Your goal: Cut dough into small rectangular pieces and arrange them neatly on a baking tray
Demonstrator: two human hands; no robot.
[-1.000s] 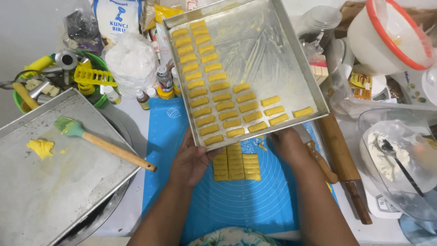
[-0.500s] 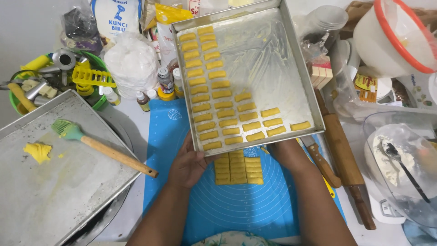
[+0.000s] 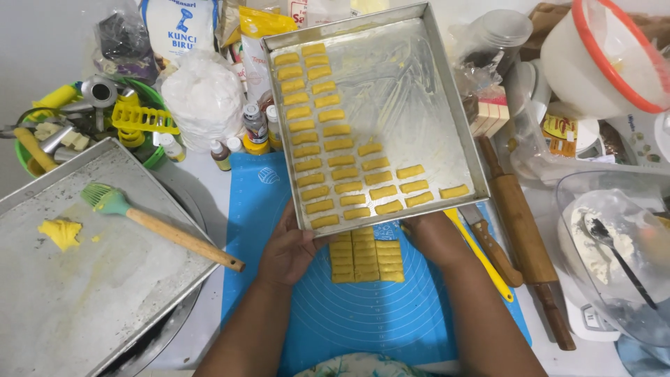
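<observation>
Overhead view of a crowded worktop. Left hand [image 3: 289,251] and right hand [image 3: 436,237] grip the near edge of a square metal baking tray [image 3: 460,146], one at each near corner; the fingers of both are closed on the rim, though the fingertips are hidden beneath the tray and the exact hold cannot be seen. The tray is held above a blue silicone mat [image 3: 391,314] and carries rows of yellow dough pieces [image 3: 328,150], mostly along its left side and near edge. A block of cut dough strips [image 3: 366,255] lies on the mat between the hands. Right of the mat: a knife [image 3: 492,244] and a wooden rolling pin [image 3: 527,241]. Left: a second tray [image 3: 77,293] with a green pastry brush [image 3: 150,223] lying on it.
</observation>
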